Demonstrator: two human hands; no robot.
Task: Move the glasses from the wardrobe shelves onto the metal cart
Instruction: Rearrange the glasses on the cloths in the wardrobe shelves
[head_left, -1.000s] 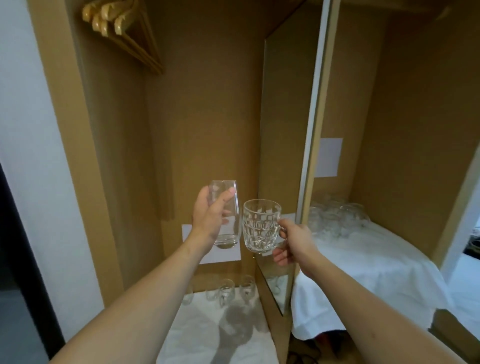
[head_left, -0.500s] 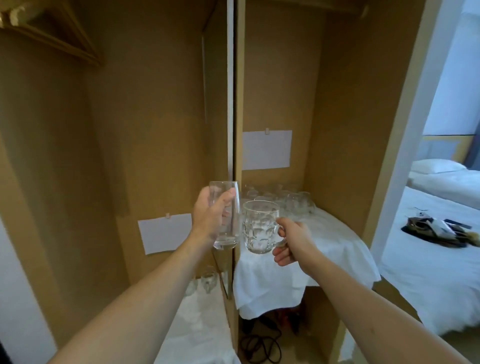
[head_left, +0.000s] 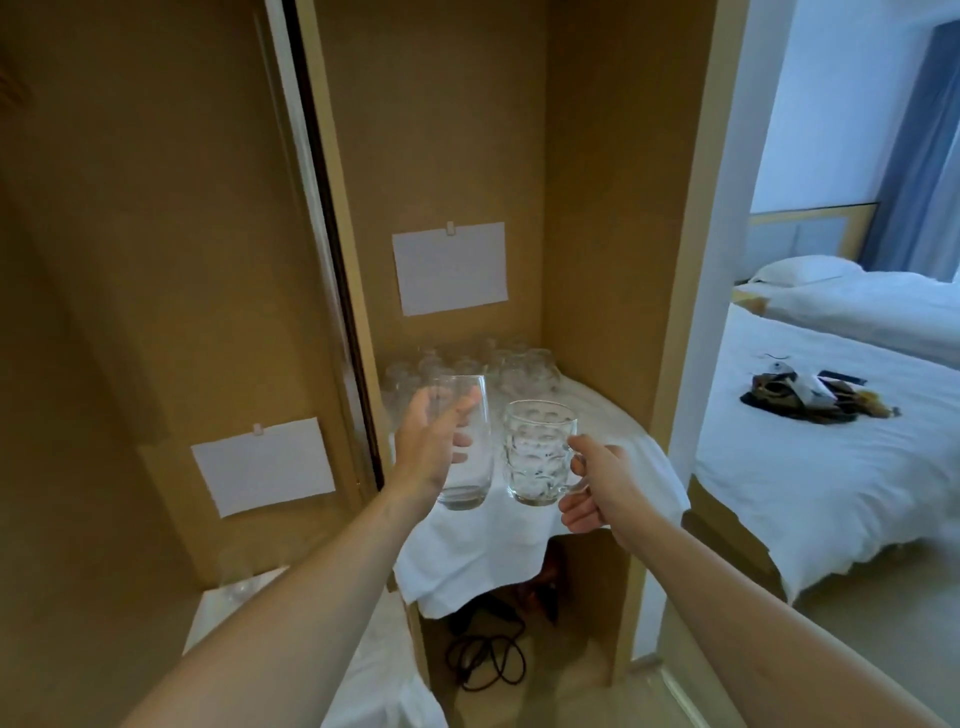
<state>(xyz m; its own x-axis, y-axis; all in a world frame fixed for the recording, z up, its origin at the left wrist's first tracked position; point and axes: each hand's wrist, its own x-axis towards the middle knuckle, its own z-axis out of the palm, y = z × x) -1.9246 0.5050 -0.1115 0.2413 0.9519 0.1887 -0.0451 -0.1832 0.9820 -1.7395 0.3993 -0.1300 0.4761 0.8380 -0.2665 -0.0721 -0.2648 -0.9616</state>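
My left hand (head_left: 434, 441) grips a tall clear tumbler (head_left: 470, 457), held upright in front of the wardrobe. Beside it my right hand (head_left: 597, 488) holds a dimpled glass mug (head_left: 537, 449) by its handle. The two glasses are side by side, close but apart. Behind them several more glasses (head_left: 488, 366) stand at the back of the right wardrobe shelf (head_left: 613, 421), which is draped in white cloth. Another glass (head_left: 236, 574) shows faintly on the lower left shelf (head_left: 208, 618). The metal cart is out of view.
A wardrobe divider and sliding door edge (head_left: 332, 249) split the two compartments. White paper sheets (head_left: 449, 267) hang on the back walls. Black cables (head_left: 485, 660) lie on the floor under the shelf. A bed (head_left: 831, 467) with dark items on it is to the right.
The view has swung right, from the left compartment to the right one and the bed. Both hands keep their glasses at the same height in front of me.
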